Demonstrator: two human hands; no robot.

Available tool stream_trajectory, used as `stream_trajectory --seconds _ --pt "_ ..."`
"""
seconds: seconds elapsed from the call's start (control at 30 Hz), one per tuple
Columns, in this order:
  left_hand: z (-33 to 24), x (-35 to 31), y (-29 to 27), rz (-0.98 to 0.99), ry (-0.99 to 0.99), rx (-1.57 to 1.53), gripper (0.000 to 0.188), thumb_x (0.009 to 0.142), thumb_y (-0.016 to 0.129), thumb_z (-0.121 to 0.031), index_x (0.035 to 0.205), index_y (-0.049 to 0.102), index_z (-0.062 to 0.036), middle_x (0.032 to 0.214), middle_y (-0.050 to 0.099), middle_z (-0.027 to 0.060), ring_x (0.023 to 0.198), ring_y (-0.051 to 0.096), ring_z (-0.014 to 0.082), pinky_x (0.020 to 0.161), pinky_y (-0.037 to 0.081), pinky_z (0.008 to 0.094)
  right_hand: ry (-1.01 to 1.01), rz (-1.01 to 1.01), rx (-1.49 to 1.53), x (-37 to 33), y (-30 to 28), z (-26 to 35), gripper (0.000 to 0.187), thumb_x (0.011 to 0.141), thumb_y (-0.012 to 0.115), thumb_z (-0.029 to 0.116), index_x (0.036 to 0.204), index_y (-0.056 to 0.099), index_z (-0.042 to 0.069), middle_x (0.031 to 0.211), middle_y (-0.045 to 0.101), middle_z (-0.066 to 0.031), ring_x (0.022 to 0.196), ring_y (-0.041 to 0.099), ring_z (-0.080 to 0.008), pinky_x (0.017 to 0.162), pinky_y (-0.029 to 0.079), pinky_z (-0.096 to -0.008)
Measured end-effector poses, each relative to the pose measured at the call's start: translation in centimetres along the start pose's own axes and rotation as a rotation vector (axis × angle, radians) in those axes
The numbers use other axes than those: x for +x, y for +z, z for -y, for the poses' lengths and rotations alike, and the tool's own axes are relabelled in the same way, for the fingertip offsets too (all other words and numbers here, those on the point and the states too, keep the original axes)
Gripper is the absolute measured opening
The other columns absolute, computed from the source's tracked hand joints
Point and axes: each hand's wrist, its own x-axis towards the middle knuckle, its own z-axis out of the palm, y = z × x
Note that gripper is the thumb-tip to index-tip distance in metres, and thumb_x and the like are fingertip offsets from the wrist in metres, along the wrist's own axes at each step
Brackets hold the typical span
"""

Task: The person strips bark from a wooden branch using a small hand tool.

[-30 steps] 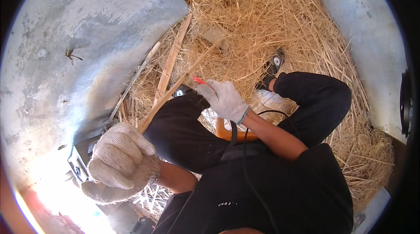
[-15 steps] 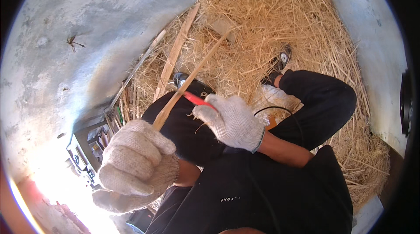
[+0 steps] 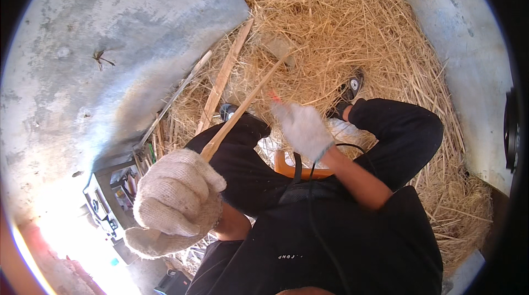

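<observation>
My left hand (image 3: pixel 175 201), in a white knitted glove, is closed around the thick end of a long tapering strip of wood or bamboo (image 3: pixel 241 110). The strip slants up and away to the right, over my left leg, its thin tip above the straw. To the right of the strip and apart from it, my right hand (image 3: pixel 306 131), also gloved, is closed on a slim red tool (image 3: pixel 275 96). Motion smears the tool's end, so its exact kind cannot be made out.
Shavings and straw (image 3: pixel 341 25) cover the floor. Long planks (image 3: pixel 227 71) lie by the grey wall (image 3: pixel 132 47) on the left. An orange object (image 3: pixel 286 168) sits between my legs, with a black cord (image 3: pixel 352 146) nearby. A box-like shelf (image 3: pixel 113 196) stands at lower left.
My right hand and the red tool have moved up and away from the strip, to the right. The left hand still grips the strip. More of the orange object now shows.
</observation>
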Motion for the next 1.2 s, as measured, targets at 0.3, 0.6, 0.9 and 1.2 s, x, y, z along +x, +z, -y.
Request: stream_trajectory --seconds 0.3,0.6,0.9,1.2 --pt "0.0 -0.5 0.0 -0.131 0.020 0.010 0.069 0.106 0.030 -0.056 0.063 0.057 -0.0094 0.051 0.047 0.0046 0.043 0.045 0.0190 0.047 0.052 0.0377 -0.143 0.102 0.293 -2.5 -2.1 7.0 0.061 0.105 0.046 0.055 0.098 0.068 -0.002 0.070 0.063 -0.0285 0.073 0.067 -0.0469 0.063 0.051 -0.0498" --pt "0.1 -0.8 0.1 -0.144 0.041 -0.038 0.067 0.107 0.027 -0.053 0.066 0.056 -0.0093 0.053 0.045 0.0056 0.045 0.045 0.0199 0.053 0.053 0.0410 0.131 -0.045 0.207 1.9 -1.3 1.8 0.050 0.108 0.047 0.045 0.098 0.062 -0.002 0.069 0.057 -0.0231 0.061 0.058 -0.0418 0.059 0.049 -0.0451" --pt "0.3 -0.6 0.9 -0.140 0.040 0.002 0.046 0.102 0.041 -0.040 0.065 0.048 -0.0129 0.054 0.036 0.0011 0.046 0.040 0.0183 0.051 0.044 0.0355 0.043 0.029 0.238 0.4 1.3 0.5 0.048 0.108 0.044 0.045 0.105 0.061 0.000 0.071 0.063 -0.0272 0.069 0.066 -0.0469 0.060 0.049 -0.0529" --pt "-0.2 0.3 0.4 -0.202 0.002 -0.030 0.060 0.104 0.030 -0.047 0.058 0.048 -0.0138 0.047 0.038 0.0035 0.040 0.035 0.0190 0.045 0.039 0.0394 -0.265 -0.004 0.348 -1.9 -1.1 6.4 0.048 0.107 0.047 0.045 0.101 0.062 0.000 0.068 0.062 -0.0261 0.067 0.066 -0.0457 0.059 0.050 -0.0511"
